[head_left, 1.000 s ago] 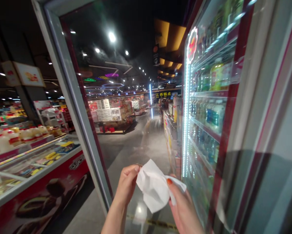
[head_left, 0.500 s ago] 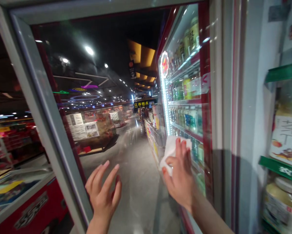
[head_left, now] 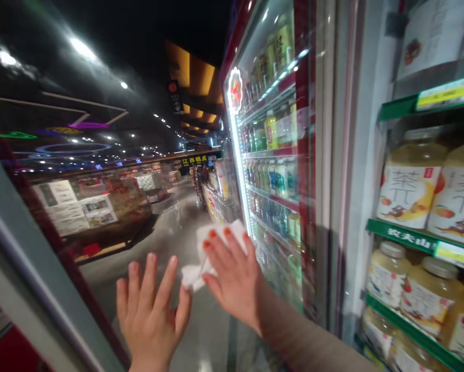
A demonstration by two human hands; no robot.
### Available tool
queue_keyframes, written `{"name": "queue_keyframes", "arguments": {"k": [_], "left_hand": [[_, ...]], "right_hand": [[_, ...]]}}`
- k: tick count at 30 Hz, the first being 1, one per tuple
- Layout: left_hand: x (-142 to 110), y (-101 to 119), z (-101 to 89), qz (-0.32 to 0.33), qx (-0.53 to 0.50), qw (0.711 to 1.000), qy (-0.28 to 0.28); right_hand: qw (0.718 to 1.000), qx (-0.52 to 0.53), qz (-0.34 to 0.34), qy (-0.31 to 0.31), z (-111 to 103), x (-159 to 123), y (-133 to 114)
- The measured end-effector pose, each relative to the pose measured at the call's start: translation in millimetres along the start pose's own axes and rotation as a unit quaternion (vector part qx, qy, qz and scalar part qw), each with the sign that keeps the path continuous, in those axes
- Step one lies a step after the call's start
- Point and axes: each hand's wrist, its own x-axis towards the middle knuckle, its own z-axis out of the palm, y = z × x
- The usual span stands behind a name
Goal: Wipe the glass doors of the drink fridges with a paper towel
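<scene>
Right hand [head_left: 232, 279] flat, fingers spread, barely curled, white tissue [head_left: 193, 276] beneath them. Left hand [head_left: 149, 310] wide open, fingers apart, empty; thumb tip overlaps tissue's lower corner in view, contact cannot be told. Metal door frame [head_left: 22, 248] as landmark: left hand just right of frame, tissue and right hand farther right. Lit drinks cooler [head_left: 271, 181] right of frame, past tissue. Bottles [head_left: 408, 196] on green-edged shelves [head_left: 400, 235], far right of frame.

White tissue [head_left: 195, 275], thin and creased, spread beneath the right hand's [head_left: 232, 281] splayed fingers, lower-left corner crumpled and jutting out, seemingly pressed against a clear, grey-framed glass door [head_left: 22, 243]
</scene>
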Motion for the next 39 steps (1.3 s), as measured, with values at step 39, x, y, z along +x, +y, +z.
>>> {"name": "queue_keyframes", "arguments": {"k": [39], "left_hand": [[-43,-38,40.8,-0.095,-0.021,0.995,0.031]], "right_hand": [[0.986,-0.067,-0.134,0.07,3,122,3]]}}
